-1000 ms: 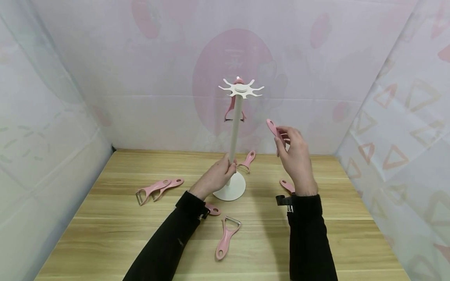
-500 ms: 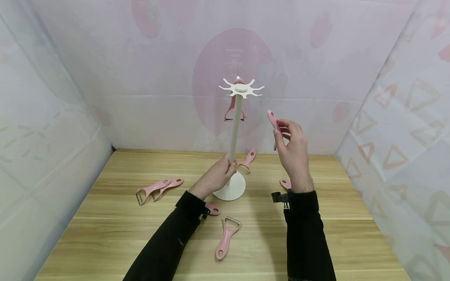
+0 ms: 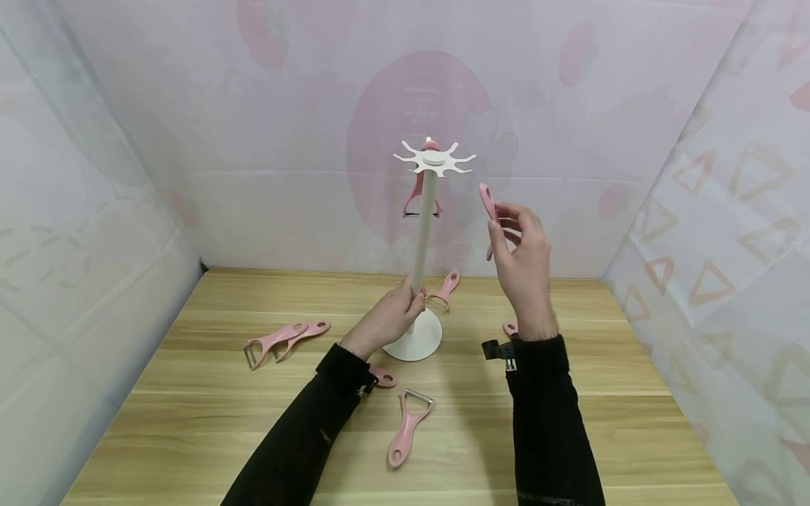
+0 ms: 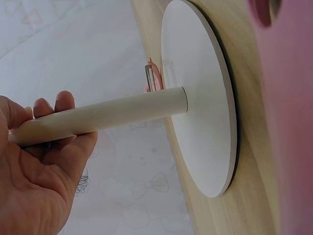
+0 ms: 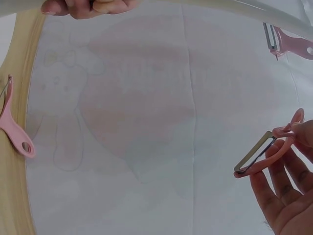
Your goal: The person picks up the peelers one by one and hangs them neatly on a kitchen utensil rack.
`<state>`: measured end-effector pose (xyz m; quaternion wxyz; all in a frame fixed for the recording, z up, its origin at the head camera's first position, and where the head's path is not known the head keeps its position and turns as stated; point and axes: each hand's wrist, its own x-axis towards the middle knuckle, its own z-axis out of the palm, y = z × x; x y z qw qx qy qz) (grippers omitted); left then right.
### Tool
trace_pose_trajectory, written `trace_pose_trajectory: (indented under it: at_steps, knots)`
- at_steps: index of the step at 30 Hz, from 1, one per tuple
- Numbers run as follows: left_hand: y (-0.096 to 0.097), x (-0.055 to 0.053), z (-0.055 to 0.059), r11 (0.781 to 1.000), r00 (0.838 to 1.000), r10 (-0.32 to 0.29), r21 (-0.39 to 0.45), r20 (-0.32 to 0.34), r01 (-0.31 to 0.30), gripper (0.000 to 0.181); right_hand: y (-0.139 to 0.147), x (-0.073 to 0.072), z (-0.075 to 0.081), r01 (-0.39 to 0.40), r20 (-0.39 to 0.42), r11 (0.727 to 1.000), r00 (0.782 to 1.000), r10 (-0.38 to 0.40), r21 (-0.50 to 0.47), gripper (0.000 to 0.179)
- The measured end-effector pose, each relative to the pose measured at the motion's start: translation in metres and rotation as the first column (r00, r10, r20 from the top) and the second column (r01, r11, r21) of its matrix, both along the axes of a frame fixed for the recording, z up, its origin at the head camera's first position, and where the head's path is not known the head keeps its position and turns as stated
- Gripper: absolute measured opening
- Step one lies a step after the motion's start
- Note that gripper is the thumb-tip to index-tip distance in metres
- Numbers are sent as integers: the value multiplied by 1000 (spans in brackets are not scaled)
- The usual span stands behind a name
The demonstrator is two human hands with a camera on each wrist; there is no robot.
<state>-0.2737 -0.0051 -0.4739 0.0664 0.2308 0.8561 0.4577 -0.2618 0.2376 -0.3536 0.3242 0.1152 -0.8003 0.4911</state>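
My left hand (image 3: 394,309) grips the pole (image 3: 422,235) of a white hook stand, low above its round base (image 3: 425,342); in the left wrist view the fingers wrap this pole (image 4: 122,108). My right hand (image 3: 525,260) holds a pink peeler (image 3: 488,204) in the air, to the right of the stand and below the level of its hooks (image 3: 434,161). Its handle end with the hole points up, and in the right wrist view the metal blade (image 5: 254,155) sticks out past the fingers. Another pink peeler (image 3: 414,197) hangs from a hook at the back.
Two peelers (image 3: 273,341) overlap on the wooden table at left. One peeler (image 3: 408,430) lies in front, another (image 3: 384,377) partly under the left sleeve. A peeler (image 3: 448,287) lies behind the base, and one (image 3: 510,328) is mostly hidden by the right arm. Printed cloth walls surround the table.
My right hand has risen with the peeler and shifted slightly left toward the stand. The left hand and the stand have stayed in place.
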Motion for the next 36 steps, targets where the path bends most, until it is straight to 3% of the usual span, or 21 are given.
trace_pose_trajectory:
  at_steps: [20, 36]
  knots:
    - [0, 0, 0, 1000, 1000, 0, 3, 2, 0, 18, -15, -4, 20, -28, -50, 998, 998, 26, -53, 33]
    - [2, 1, 1, 1000, 1000, -1, -4, 4, 1, 18, -18, -13, 38, -27, -70, 999, 997, 25, -27, 34]
